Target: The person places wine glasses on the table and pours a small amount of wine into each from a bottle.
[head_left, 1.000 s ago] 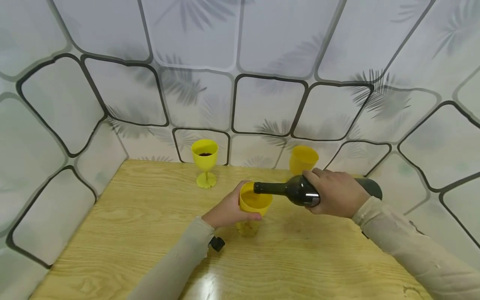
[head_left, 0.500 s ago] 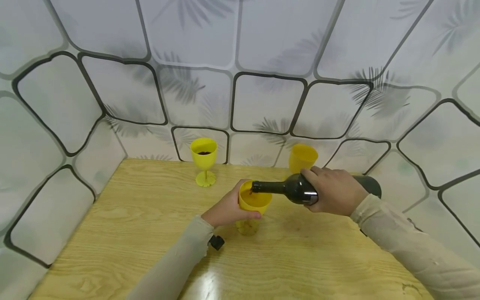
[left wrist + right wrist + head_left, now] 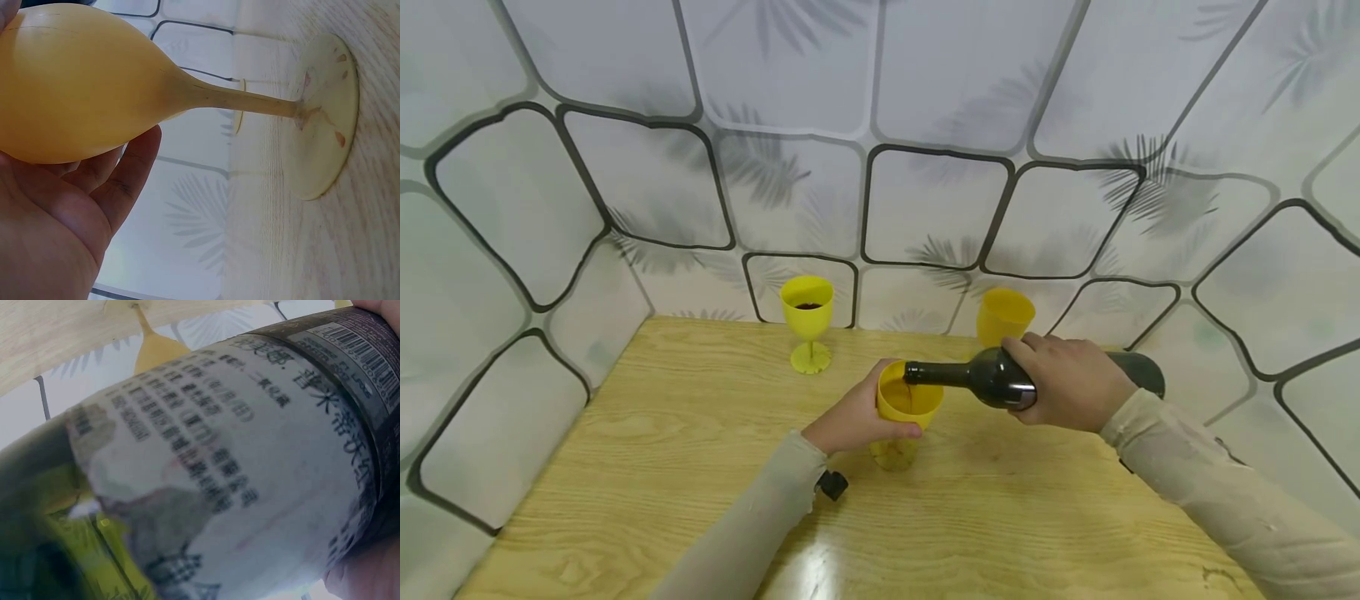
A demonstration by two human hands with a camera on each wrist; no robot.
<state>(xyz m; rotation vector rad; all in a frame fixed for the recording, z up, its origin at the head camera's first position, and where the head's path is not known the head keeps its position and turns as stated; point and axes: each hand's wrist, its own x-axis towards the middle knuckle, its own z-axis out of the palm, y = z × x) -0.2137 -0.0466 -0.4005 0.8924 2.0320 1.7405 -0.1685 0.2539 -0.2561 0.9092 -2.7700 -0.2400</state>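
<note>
The left hand [image 3: 856, 417] has its fingers curled round the bowl of a yellow goblet [image 3: 908, 402] standing on the table [image 3: 662, 467]. The right hand [image 3: 1071, 382] grips a dark bottle [image 3: 992, 379], tipped sideways, mouth over the goblet's rim, dark liquid pouring in.
</note>
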